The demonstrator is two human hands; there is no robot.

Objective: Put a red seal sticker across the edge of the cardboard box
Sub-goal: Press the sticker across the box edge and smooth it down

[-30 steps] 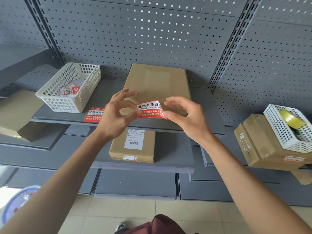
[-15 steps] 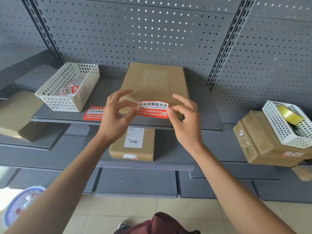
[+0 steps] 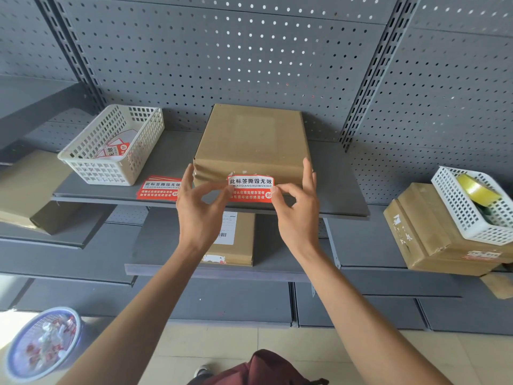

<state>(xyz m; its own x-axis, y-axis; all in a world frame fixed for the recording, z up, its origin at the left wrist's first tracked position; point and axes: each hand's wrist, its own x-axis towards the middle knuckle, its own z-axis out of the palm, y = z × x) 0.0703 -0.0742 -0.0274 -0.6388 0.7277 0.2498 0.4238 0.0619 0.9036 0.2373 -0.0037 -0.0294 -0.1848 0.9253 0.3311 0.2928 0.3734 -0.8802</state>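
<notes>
Both hands [image 3: 249,215] covering sticker [image 3: 250,188] ends

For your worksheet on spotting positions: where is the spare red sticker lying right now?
In the head view, the spare sticker lies flat on the shelf, left of centre, between the white basket and the box.

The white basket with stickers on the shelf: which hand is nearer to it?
The left. The left hand is to the right of the basket, beyond the loose sticker; the right hand is farther right, past the held sticker.
</notes>
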